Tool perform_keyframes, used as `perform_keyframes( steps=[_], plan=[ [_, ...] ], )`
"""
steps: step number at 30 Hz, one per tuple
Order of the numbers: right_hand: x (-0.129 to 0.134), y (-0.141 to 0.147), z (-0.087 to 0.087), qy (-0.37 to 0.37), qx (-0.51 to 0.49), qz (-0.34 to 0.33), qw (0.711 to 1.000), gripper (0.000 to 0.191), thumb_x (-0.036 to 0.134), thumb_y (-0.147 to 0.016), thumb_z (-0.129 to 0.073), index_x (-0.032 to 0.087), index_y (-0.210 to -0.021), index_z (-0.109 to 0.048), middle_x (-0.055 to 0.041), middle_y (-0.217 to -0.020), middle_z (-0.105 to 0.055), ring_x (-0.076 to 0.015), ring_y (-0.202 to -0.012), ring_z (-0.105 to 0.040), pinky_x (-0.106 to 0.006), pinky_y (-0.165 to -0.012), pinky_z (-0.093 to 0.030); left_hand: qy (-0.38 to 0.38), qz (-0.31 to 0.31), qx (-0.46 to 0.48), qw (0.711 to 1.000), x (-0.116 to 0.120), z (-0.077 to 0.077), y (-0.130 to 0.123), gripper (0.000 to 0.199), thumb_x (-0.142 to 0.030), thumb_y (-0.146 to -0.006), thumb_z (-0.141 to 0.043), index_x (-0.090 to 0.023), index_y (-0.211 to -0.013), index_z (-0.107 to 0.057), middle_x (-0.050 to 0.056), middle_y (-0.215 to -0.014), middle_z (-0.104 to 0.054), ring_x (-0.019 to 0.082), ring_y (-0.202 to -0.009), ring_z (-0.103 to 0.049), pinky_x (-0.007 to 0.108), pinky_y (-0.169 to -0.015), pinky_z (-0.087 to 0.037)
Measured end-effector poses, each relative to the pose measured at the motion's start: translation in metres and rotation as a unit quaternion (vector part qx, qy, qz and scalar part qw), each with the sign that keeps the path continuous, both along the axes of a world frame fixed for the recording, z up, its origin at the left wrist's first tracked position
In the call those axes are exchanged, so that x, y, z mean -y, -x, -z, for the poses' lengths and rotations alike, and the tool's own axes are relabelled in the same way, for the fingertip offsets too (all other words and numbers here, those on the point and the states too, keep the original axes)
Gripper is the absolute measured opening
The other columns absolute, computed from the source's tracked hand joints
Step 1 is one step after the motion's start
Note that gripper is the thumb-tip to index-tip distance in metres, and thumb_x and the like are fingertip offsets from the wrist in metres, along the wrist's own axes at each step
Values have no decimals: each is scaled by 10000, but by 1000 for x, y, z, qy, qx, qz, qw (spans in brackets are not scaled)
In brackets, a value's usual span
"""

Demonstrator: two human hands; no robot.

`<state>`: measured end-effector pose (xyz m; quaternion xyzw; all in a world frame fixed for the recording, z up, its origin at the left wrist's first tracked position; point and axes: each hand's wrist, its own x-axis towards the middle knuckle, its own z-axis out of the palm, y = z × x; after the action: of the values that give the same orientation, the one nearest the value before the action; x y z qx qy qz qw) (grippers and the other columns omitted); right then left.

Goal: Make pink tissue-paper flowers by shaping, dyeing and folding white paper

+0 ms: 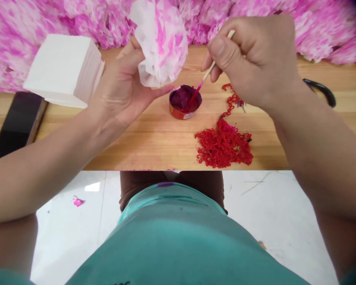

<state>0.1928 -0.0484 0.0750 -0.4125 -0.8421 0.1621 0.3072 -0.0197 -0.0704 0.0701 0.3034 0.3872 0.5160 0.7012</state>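
My left hand is closed on a ruffled white paper flower streaked with pink; the paper hides some of its fingers. My right hand grips a thin wooden stick between thumb and fingers. The stick's pink-stained lower end dips into a small round tub of dark purple-red dye, its wall orange-red. Below the right hand, a tangled heap of red crinkled yarn lies on the table, with one strand trailing upward.
A stack of white paper squares stands at the left, by a dark phone. Many pink-and-white paper flowers line the wooden table's back. A black curved handle lies beyond my right forearm. A pink scrap rests on the floor.
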Motion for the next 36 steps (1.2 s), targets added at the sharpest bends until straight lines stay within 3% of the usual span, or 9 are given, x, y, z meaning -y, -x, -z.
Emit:
perform_keyframes(
  steps=[6,10,14,19,22,27,29,32,36],
  plan=[
    [4,-6,-7,32,-8,-27,999,393,541,-979,-440,251,-809,-642,0,-687,-621,-116,-674,-632,-290,-708,-489,-12,3,11,1000,20,3,4,588,-175,-875,-543,-470,-1373,-443,-65,-1241,-680,273,-1381,-454,481,-1101,-419],
    [7,-13,0,67,-76,-27,995,265,477,-932,-575,241,-840,-651,7,-721,-620,-104,-648,-602,-273,-600,-427,-51,-2,5,999,13,5,8,566,-23,-913,-362,-319,-1382,-472,-35,-1094,-709,198,-1380,-437,385,-1098,-388],
    [8,-21,11,92,-123,-3,988,185,431,-888,-654,256,-933,-694,10,-713,-606,-118,-647,-601,-283,-582,-415,-46,-27,28,998,-2,17,13,518,-53,-868,-513,-421,-1225,-587,-75,-963,-744,205,-1329,-496,321,-1030,-455],
    [8,-30,22,113,-137,-14,984,509,559,-872,-619,343,-1331,-575,17,-702,-594,-142,-647,-615,-293,-585,-420,-15,-13,52,998,-19,35,13,467,-68,-808,-609,-417,-1115,-646,-54,-997,-754,236,-1273,-556,346,-943,-523],
    [6,-33,27,150,-196,-41,968,653,715,-856,-479,356,-1400,-515,3,-704,-608,-164,-640,-609,-313,-647,-474,-36,-19,38,998,-27,39,9,453,-16,-803,-571,-375,-1062,-668,-44,-922,-756,225,-1244,-569,336,-921,-524],
    [-12,-45,34,185,-296,78,934,652,677,-943,-164,360,-1354,-557,-89,-1282,-600,-150,-665,-599,-316,-653,-510,-52,-1,58,997,-36,31,1,496,-2,-798,-547,-415,-1047,-664,-64,-903,-754,200,-1279,-536,316,-960,-498],
    [-26,-52,37,163,-323,127,923,600,600,-977,-202,296,-1317,-591,-124,-1167,-640,-149,-638,-576,-312,-625,-505,-52,7,62,997,-40,25,-5,514,6,-795,-530,-419,-1055,-658,-70,-920,-755,197,-1312,-509,318,-988,-484],
    [-47,-55,39,108,-327,136,929,365,485,-921,-529,239,-1133,-697,-47,-719,-619,-141,-565,-513,-307,-596,-491,-59,8,66,996,-52,17,-19,522,26,-807,-464,-362,-1103,-650,-57,-930,-756,199,-1345,-482,345,-1022,-464],
    [-68,-36,36,109,-254,118,954,162,313,-783,-706,227,-916,-741,-2,-687,-662,-117,-608,-542,-293,-626,-485,-79,23,74,994,-79,16,-39,483,16,-813,-451,-348,-1053,-659,-60,-901,-759,195,-1337,-485,357,-1031,-440]
  ],
)
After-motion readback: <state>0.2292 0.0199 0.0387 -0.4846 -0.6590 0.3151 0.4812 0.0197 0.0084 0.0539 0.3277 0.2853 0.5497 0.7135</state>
